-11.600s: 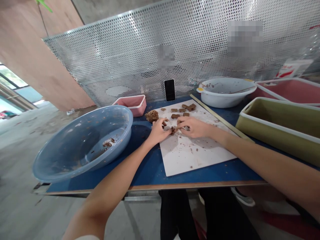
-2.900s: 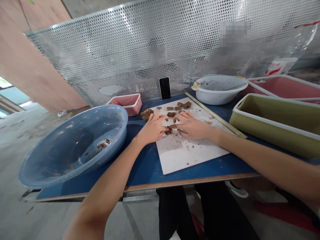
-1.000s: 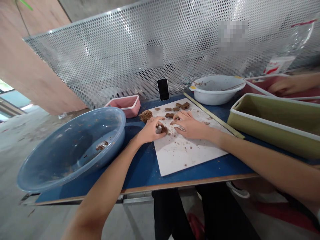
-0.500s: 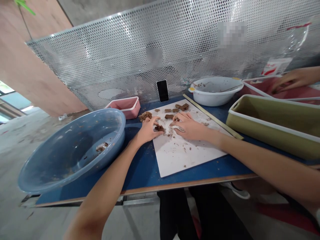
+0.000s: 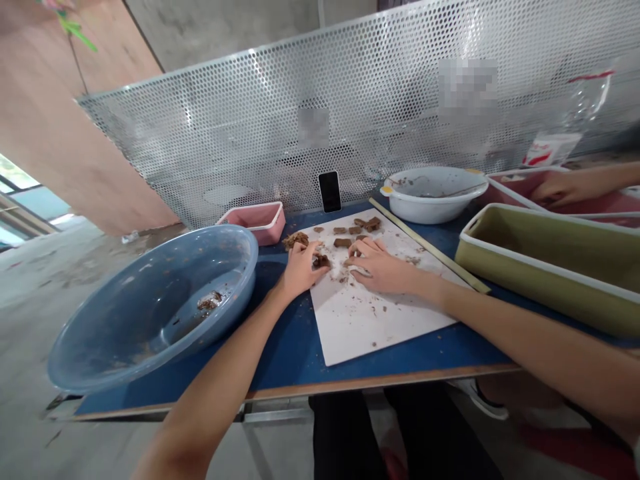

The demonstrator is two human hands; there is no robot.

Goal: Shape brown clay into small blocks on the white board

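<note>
My left hand [image 5: 300, 270] is on the left part of a white board [image 5: 350, 340], thumb and fingers curled round a dark brown clay-like lump [image 5: 321, 261]. Facing it, my right hand [image 5: 377, 268] rests on the board with its fingers bent and apart; its palm side is hidden, and I make out nothing held there. Brown crumbs lie scattered between and below both hands. Just beyond them sit a short brown block [image 5: 343, 243] and several similar pieces near the board's far edge. A larger crumbly brown clump [image 5: 295, 241] lies behind my left hand.
A big blue basin [image 5: 165, 347] stands left, with a pink box [image 5: 270, 233] behind it. A phone [image 5: 330, 191] leans on the perforated metal screen. Right of the board are a wooden strip [image 5: 435, 250], a white basin [image 5: 425, 212], a green trough [image 5: 530, 273] and another person's hand [image 5: 560, 189].
The whole view has shifted slightly, so things sit lower and a little to the right. Both hands keep nearly the same place on the board. The other person's hand has moved a little within the pink trough.
</note>
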